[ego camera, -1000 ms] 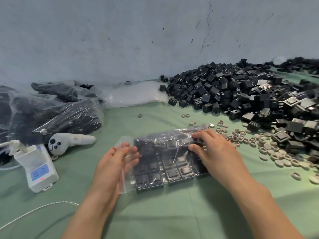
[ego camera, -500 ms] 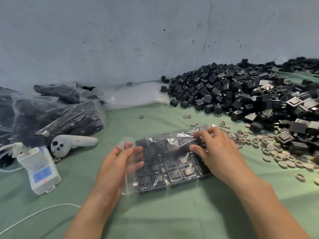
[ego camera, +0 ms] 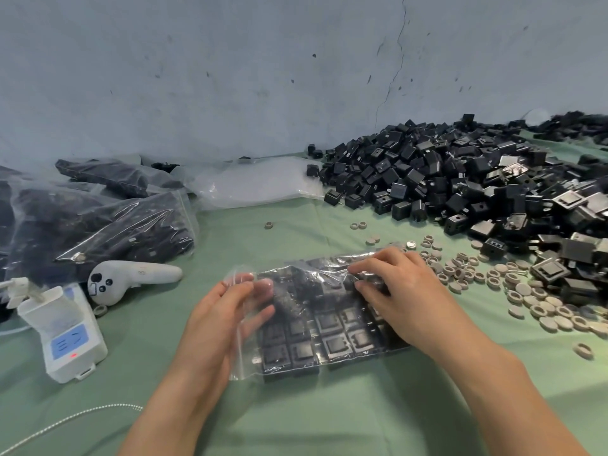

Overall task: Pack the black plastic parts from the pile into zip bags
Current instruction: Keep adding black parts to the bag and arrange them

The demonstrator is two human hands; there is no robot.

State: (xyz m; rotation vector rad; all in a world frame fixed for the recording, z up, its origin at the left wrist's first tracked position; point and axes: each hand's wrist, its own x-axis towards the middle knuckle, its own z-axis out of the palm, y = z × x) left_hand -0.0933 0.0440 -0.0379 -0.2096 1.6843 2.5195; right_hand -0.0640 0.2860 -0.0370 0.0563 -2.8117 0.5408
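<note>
A clear zip bag (ego camera: 316, 327) lies on the green cloth in front of me, holding several black plastic parts in flat rows. My left hand (ego camera: 217, 327) is at the bag's open left end; its straight fingers show blurred through the plastic there. My right hand (ego camera: 401, 301) rests on the bag's far right part, thumb and curled fingers pinching the crumpled plastic. The big pile of loose black parts (ego camera: 460, 179) rises at the right against the wall.
Filled bags of black parts (ego camera: 108, 225) lie stacked at the left, with flat empty bags (ego camera: 256, 182) behind. A white controller (ego camera: 131, 278), a white socket block (ego camera: 65, 337) and a cable (ego camera: 65, 422) sit left of my arm. Beige rings (ego camera: 526, 291) are scattered at the right.
My left fingers have slid further into the bag's mouth. My right fingers have curled tighter on the plastic at the top. The bag has barely shifted.
</note>
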